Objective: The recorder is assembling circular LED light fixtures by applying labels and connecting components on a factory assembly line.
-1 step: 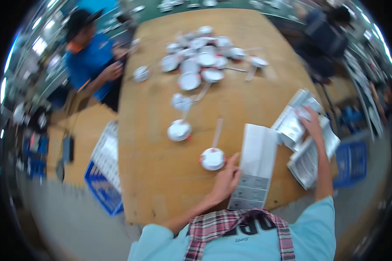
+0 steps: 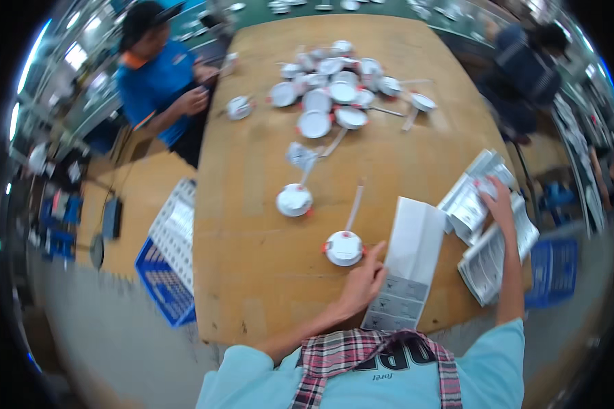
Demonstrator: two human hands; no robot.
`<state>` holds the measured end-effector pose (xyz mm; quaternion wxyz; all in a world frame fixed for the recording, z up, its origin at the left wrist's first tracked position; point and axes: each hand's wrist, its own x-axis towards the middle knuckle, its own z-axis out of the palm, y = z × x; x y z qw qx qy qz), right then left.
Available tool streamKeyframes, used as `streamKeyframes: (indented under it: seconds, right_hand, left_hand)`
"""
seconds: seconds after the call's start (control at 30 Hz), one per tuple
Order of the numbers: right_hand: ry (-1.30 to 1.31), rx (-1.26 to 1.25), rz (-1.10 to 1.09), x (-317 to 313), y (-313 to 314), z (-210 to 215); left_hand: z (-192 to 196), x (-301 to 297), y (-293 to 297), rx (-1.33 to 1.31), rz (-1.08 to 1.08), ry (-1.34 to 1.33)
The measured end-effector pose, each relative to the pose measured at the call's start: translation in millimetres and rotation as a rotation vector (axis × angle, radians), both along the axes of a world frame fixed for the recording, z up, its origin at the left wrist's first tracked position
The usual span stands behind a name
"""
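Note:
On the wooden table, a white round downlight with red side clips and a pale lead lies just left of my left hand. That hand has its index finger stretched out and holds nothing, between the lamp and a long unfolded instruction leaflet. My right hand reaches onto the leaflet pile at the right edge. Its fingers are bent round a small whitish and pink thing, too blurred to name. A second downlight sits farther off, its lead running to a crumpled clear bag.
A heap of downlights covers the far middle of the table. A person in blue works at the left side; another person is at the far right. Blue baskets stand at both sides, one with a perforated white sheet.
The whole view has shifted, so table and lamps appear a little farther right. My left index finger stretches out slightly more; my right hand stays at the leaflet pile.

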<state>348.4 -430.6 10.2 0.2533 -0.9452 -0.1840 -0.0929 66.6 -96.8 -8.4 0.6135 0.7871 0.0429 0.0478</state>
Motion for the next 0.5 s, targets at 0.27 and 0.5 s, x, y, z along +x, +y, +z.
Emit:
streamKeyframes:
  seconds: [0.27,0.5]
  right_hand:
    - [0.040,-0.080,0.043,9,35,5]
    - [0.074,-0.069,0.038,7,23,5]
  left_hand:
    - [1,-6,11,0.010,0.022,0.050]
    - [12,-1,9,-0.100,-0.029,0.135]
